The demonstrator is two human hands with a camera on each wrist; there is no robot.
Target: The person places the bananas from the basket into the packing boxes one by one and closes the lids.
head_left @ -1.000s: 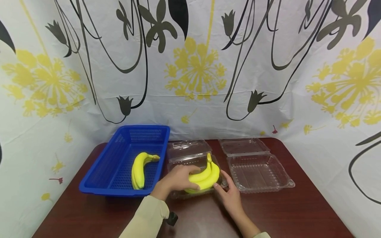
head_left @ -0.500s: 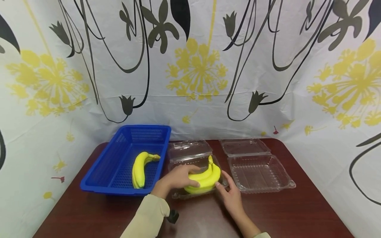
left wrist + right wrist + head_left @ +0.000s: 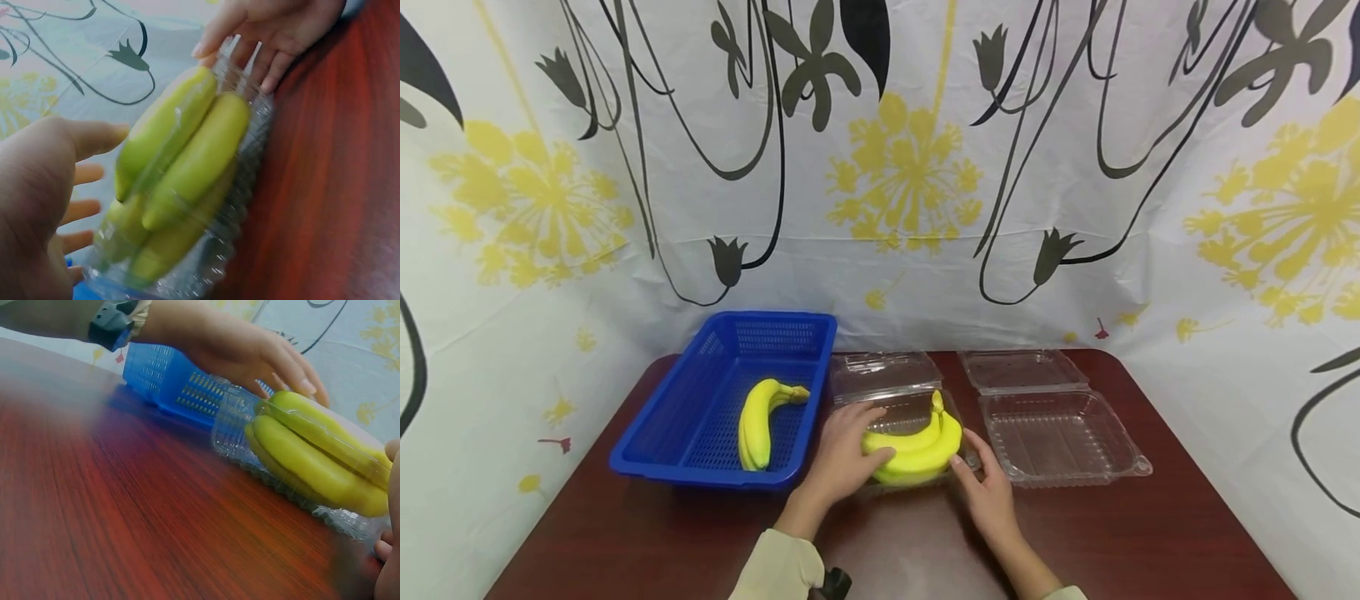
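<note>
A bunch of yellow bananas (image 3: 917, 450) lies in the left clear plastic clamshell container (image 3: 906, 408), stems toward the far right. My left hand (image 3: 842, 454) is at the left end of the bananas. In the left wrist view its fingers are spread and fairly straight, with a gap between the thumb and the bananas (image 3: 194, 156). At the container's right front corner, my right hand (image 3: 988, 492) holds the rim, the thumb close to the bananas. Part of the right hand's grip is hidden by the container. Another banana bunch (image 3: 760, 421) lies in the blue basket (image 3: 662, 417).
To the right stands a second clear clamshell container (image 3: 1060, 433) with its lid folded back. The left container's lid (image 3: 883, 375) also lies back toward the patterned cloth (image 3: 910, 292). The basket stands close on the left of the dark red table (image 3: 1120, 533).
My left hand has let go of the bananas and drawn back to the left, its fingers opening. The bananas have settled slightly lower in the container. My right hand stays at the corner.
</note>
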